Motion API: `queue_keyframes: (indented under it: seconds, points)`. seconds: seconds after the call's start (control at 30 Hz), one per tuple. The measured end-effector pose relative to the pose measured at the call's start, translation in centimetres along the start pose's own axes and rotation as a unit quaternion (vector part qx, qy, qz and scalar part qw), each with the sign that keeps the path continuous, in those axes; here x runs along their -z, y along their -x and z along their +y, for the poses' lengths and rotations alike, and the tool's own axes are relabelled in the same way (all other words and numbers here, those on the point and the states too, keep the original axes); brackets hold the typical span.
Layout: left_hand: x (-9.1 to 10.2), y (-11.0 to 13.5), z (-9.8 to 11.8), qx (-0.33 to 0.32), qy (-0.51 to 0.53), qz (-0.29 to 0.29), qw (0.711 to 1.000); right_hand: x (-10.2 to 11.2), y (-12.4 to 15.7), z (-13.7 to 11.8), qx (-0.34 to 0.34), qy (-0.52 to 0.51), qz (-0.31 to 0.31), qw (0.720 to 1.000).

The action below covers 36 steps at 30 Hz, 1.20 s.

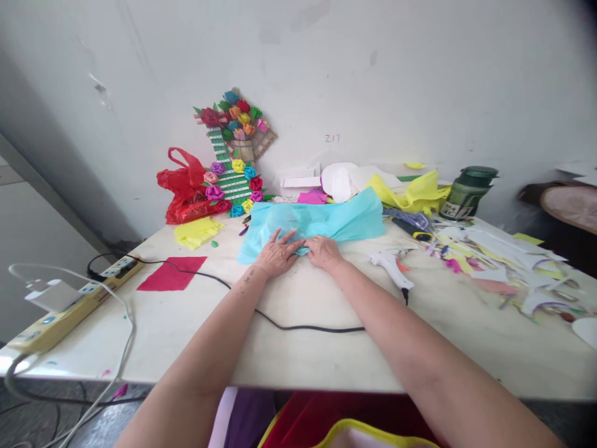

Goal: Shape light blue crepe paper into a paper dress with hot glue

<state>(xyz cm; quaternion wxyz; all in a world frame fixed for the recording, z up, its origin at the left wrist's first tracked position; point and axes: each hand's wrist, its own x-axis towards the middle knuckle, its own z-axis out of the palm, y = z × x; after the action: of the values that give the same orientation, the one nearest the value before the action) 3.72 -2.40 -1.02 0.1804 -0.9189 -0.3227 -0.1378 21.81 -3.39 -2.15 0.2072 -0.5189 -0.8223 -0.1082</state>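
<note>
A sheet of light blue crepe paper [336, 219] lies across the middle of the table, its front edge creased under my hands. My left hand [278, 254] rests flat on it with the fingers spread, pressing it down. Beside it, my right hand [323, 252] is closed, its curled fingers pinching the paper's near edge. The two hands almost touch at the fingertips. A white glue gun [392, 266] lies to the right of my right hand. Left of my left arm is a red square of paper [172, 274].
A black cord [308, 328] runs under my forearms from a power strip [65, 311] at left. Behind stand a red plastic bag [184, 186], a paper-flower craft [233, 180] and a green bottle [469, 193]. Paper scraps [504, 261] are heaped at right, near a yellow-black cutter [410, 230].
</note>
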Motion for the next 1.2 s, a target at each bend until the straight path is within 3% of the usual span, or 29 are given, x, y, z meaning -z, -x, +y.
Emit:
queue_keyframes:
  seconds: [0.23,0.33,0.4,0.47,0.57,0.67,0.73,0.83,0.93,1.03,1.2]
  points:
    - [-0.6,-0.1,0.2,0.021,0.022,-0.012,0.999,0.4,0.0,-0.5,-0.018,-0.036,0.045,0.998]
    - [-0.9,-0.1,0.2,0.032,0.085,-0.011,0.996,-0.3,-0.3,-0.6,0.020,-0.073,0.060,0.995]
    - [-0.8,0.0,0.0,0.038,0.172,-0.006,0.984,-0.9,-0.6,-0.7,0.019,-0.086,0.035,0.995]
    - [-0.6,0.1,-0.6,0.058,0.301,0.017,0.952,-1.2,-0.7,-0.9,-0.002,-0.086,-0.003,0.996]
    - [0.2,0.5,-1.8,0.163,0.474,0.132,0.855,-1.3,-0.7,-1.1,-0.014,-0.074,-0.050,0.996]
    - [0.9,1.0,-2.9,0.297,0.519,0.250,0.762,-1.1,-0.6,-1.3,-0.009,-0.056,-0.063,0.996]
    - [1.0,1.4,-3.4,0.345,0.516,0.257,0.741,-1.0,-0.6,-1.4,-0.004,-0.043,-0.067,0.997]
    - [0.5,1.6,-3.4,0.362,0.497,0.194,0.765,-1.0,-0.6,-1.4,0.004,-0.029,-0.082,0.996]
    - [-0.3,1.5,-3.3,0.354,0.422,0.129,0.824,-1.1,-0.5,-1.4,0.006,-0.017,-0.086,0.996]
    - [-0.8,1.2,-3.3,0.320,0.328,0.088,0.885,-0.9,-0.3,-1.5,0.011,-0.004,-0.049,0.999]
    - [-0.8,1.1,-3.3,0.282,0.260,0.041,0.923,-0.3,0.1,-1.7,0.076,-0.022,0.012,0.997]
